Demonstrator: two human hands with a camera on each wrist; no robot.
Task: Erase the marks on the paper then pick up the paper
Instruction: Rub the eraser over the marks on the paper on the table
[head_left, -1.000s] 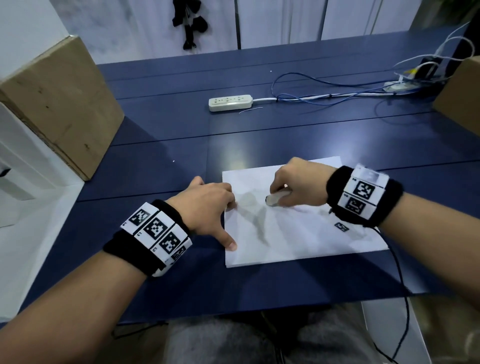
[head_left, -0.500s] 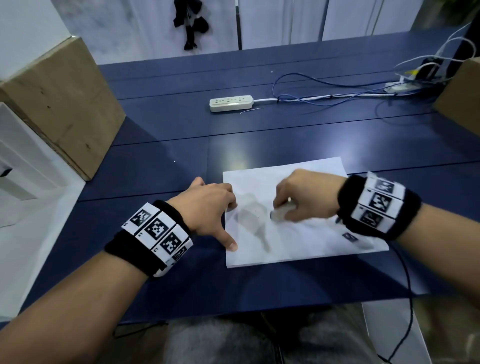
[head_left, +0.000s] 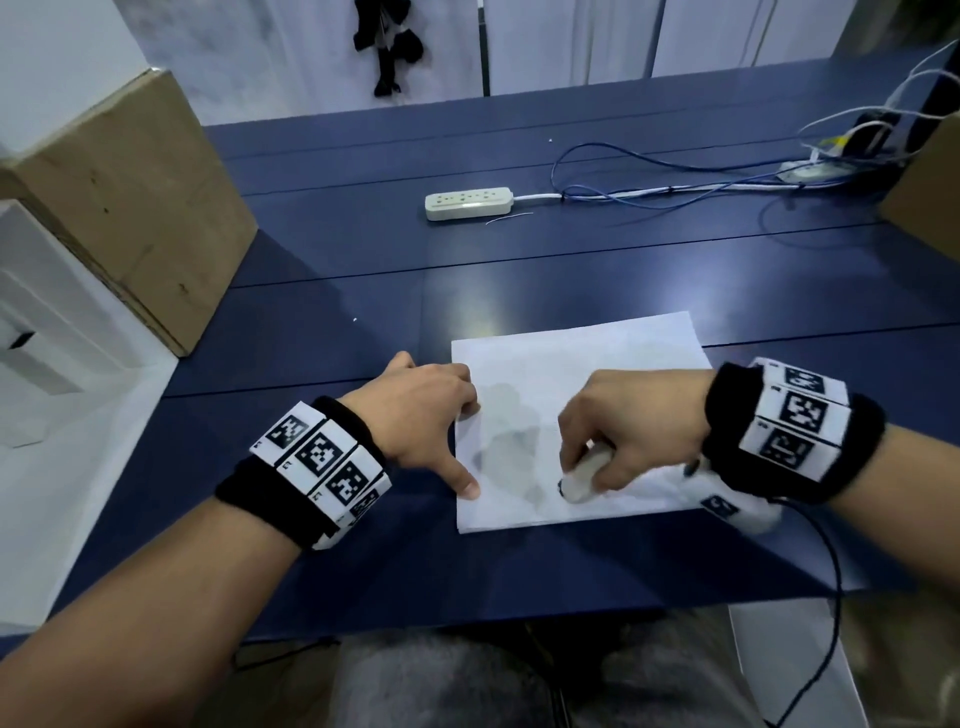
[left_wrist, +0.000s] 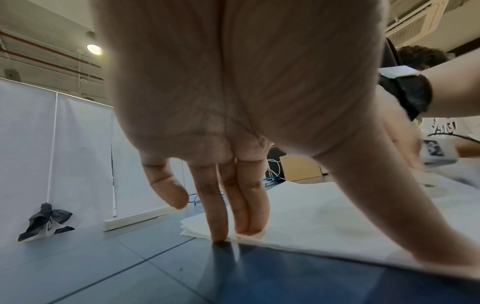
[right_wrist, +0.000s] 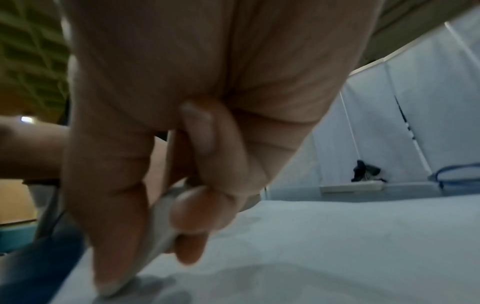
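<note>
My right hand (head_left: 618, 431) pinches a white eraser (head_left: 584, 475), its tip down on the paper (head_left: 587, 358) lying on the blue table (head_left: 363, 291). My left hand (head_left: 415, 415) presses straight fingers (left_wrist: 218, 205) onto the paper's left edge.

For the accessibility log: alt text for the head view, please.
A right hand rubs a white eraser on a sheet of paper lying on a blue table, while the left hand presses the sheet's left edge.

No readable words or numbers anywhere. The wristbands (head_left: 795, 415) carry only black-and-white square code markers, nothing legible as text.
</note>
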